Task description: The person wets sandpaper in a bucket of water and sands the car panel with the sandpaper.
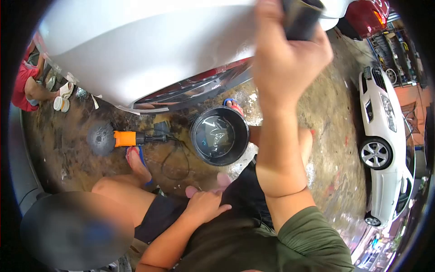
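Raised at the top right, my right hand (pixel 292 63) is closed around a dark block-like piece with a curved, rimmed end (pixel 302 20). It is beside the silver-white car body panel (pixel 149 50); the frame does not show whether the piece touches it. Low in the middle, my left hand (pixel 206 206) rests on my lap over the black shorts. Its thumb points right, and its fingers curl over a pink, soft-looking piece (pixel 222 179) whose lobes stick out beyond them. Between my feet stands a black bucket (pixel 195 140) with water in it.
An orange and black power polisher (pixel 124 138) with a dark round pad lies on the wet, stained floor, its cable looped nearby. Another person in red (pixel 28 84) squats at far left beside a white tub (pixel 61 104). A white car (pixel 385 136) stands on the right.
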The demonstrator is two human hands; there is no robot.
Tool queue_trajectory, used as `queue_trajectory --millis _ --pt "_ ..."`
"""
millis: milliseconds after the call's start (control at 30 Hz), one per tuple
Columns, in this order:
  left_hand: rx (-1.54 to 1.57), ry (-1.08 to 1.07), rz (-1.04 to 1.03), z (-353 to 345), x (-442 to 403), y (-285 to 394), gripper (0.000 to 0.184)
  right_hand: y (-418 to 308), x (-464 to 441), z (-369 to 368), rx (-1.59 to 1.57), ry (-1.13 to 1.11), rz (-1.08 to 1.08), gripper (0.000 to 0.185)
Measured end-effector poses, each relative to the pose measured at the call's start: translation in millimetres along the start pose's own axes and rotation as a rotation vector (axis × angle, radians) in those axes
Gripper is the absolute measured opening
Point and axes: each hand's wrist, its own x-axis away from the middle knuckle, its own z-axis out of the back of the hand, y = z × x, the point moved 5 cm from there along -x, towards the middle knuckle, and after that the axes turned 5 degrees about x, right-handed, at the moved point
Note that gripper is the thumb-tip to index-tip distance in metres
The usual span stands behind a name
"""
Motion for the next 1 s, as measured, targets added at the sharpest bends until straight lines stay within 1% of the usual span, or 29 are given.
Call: queue_trajectory --millis 33,67,133,167,233,300,400,433,500,567,633,700,767,867,967,1000 --pt "-0.007 -0.014 -0.001 -2 -3 0 0.062 -4 5 -7 0.002 -0.062 0.053 0.014" --pt "-0.016 -0.029 -0.001 -2 -5 0 0.062 -11 11 -9 0.052 -0.064 0.102 0.013" --pt "-0.033 -0.046 0.003 0 0 -2 0.062 -9 2 -5 0.063 0.031 0.036 0.013" --pt "-0.035 -0.033 0.005 1 0 -3 0.062 -15 4 -11 0.073 0.064 0.045 0.013" --pt "-0.02 -0.036 0.007 1 -1 -1 0.062 -12 7 -11 0.06 0.024 0.077 0.014" --pt "0.003 -0.058 0.014 -1 -3 0 0.063 -9 5 -6 0.021 -0.015 0.058 0.016" --pt "-0.012 -0.037 0.006 1 0 -2 0.064 4 -7 8 0.029 0.054 -0.146 0.015" --pt "-0.001 -0.027 0.01 -1 -1 -4 0.064 3 -5 3 -0.042 0.09 -0.076 0.014" --pt "0.017 -0.034 0.007 -9 -2 -6 0.068 -10 6 -4 0.041 -0.025 -0.027 0.013" --pt "-0.014 -0.073 0.004 -14 -3 -7 0.068 -7 4 -3 -0.001 -0.067 -0.035 0.013" --pt "-0.025 -0.064 0.013 -12 -3 -11 0.068 -11 0 1 0.029 0.064 -0.055 0.014" --pt "-0.013 -0.062 0.007 -9 -3 -7 0.069 -14 2 3 0.01 -0.014 -0.051 0.016" --pt "-0.005 -0.098 0.031 -2 -5 0 0.067 -19 10 -6 0.076 -0.044 -0.006 0.018" --pt "0.006 -0.087 0.034 3 -1 -2 0.068 -7 -1 9 -0.03 0.032 -0.227 0.018" --pt "0.038 -0.092 0.029 2 -4 1 0.068 -19 10 -5 0.093 -0.016 -0.064 0.016" --pt "0.049 -0.1 0.037 2 -3 2 0.068 -18 10 -3 0.053 -0.072 -0.08 0.016"
